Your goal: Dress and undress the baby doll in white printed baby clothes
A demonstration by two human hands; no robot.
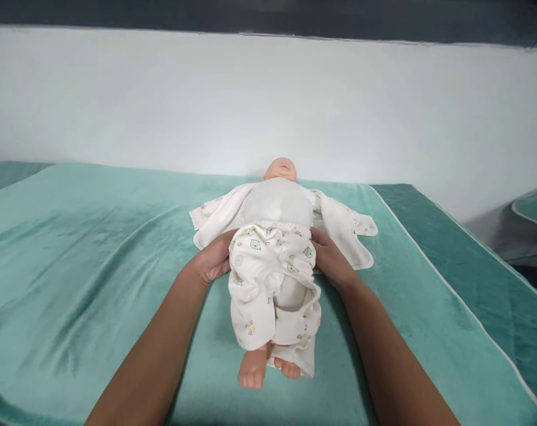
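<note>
A baby doll [277, 201] lies on its back, head toward the wall and bare feet [252, 368] toward me. White baby pants [254, 260] with printed green bear heads are pulled up to its waist; one leg has an opening that shows the doll's leg. My left hand [217, 255] is closed at the left side of the waistband, fingertips hidden behind the cloth. At the right side of the waist, my right hand [330, 255] grips the pants likewise, its fingers partly hidden. A white baby jacket [343, 228] lies spread open beneath the doll's torso, sleeves out to both sides.
A light green plush blanket [95, 254] with some folds covers the surface under the doll. Darker green padding [463, 254] shows along the right, past the blanket's pale edge. A white wall [161, 100] rises directly behind the doll's head.
</note>
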